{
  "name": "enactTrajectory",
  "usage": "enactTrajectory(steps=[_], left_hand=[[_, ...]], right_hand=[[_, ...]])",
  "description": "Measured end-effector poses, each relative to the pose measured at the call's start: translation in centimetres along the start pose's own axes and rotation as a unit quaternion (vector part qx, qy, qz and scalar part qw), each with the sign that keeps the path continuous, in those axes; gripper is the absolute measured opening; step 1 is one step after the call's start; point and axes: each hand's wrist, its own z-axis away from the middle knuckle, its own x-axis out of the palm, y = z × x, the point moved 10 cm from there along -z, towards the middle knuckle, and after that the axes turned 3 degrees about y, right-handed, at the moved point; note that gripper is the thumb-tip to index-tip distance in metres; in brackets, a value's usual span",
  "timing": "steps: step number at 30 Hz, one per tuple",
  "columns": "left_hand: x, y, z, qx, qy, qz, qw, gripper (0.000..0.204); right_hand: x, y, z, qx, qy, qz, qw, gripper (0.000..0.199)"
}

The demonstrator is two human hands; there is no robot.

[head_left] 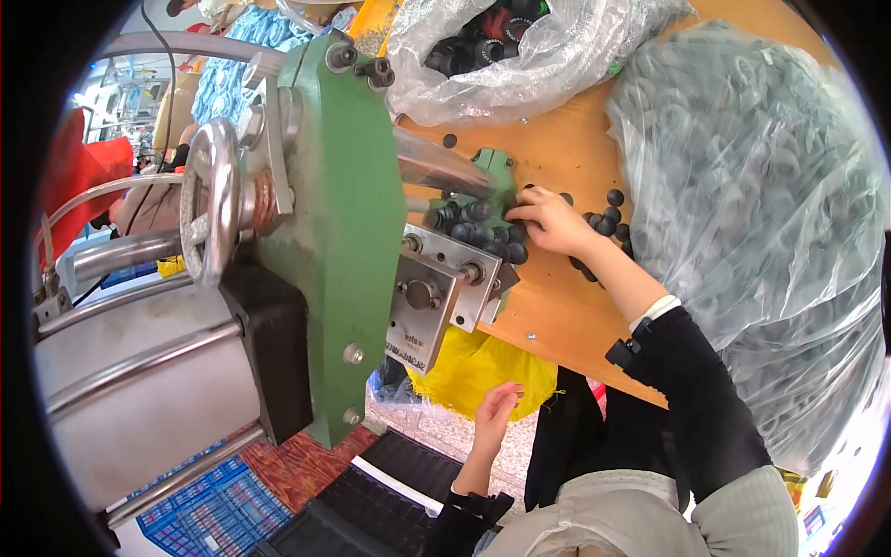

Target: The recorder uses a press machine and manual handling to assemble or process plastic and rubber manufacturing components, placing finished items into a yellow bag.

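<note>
My right hand reaches over the wooden table to the machine's green block. Its fingers are bent and pressed together beside a pile of round black caps; whatever lies between the fingertips is hidden. The pile rests against the machine's metal plate. My left hand is raised in front of a yellow bag, fingers loosely extended, nothing visible in it. More loose black caps lie on the table right of my right hand.
The green machine frame with a handwheel and metal cylinder fills the left. A clear bag of dark parts stands right; an open bag holds black round pieces at the back. Blue crates lie below.
</note>
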Motion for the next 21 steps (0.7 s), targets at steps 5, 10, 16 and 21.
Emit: enactTrajectory(steps=[5,10,16,21], left_hand=[[-0.3,-1.4,1.2,0.002,-0.018,-0.018,1.0,0.026],[-2.0,-2.1,1.4,0.0,-0.003,-0.035,0.999,0.025],[-1.5,-2.0,1.0,0.022,-0.019,-0.046,0.999,0.025],[-3.9,-2.5,0.2,0.035,0.055,-0.052,0.997,0.025]], right_hand=[[-2.2,-0.3,1.3,0.045,0.04,0.176,0.983,0.009],[-3.7,-2.8,1.2,0.08,0.09,0.098,0.988,0.015],[1.5,-8.3,-5.0,-0.136,-0.106,-0.137,0.975,0.043],[7.1,-7.7,-7.2,-0.118,-0.215,-0.157,0.957,0.052]])
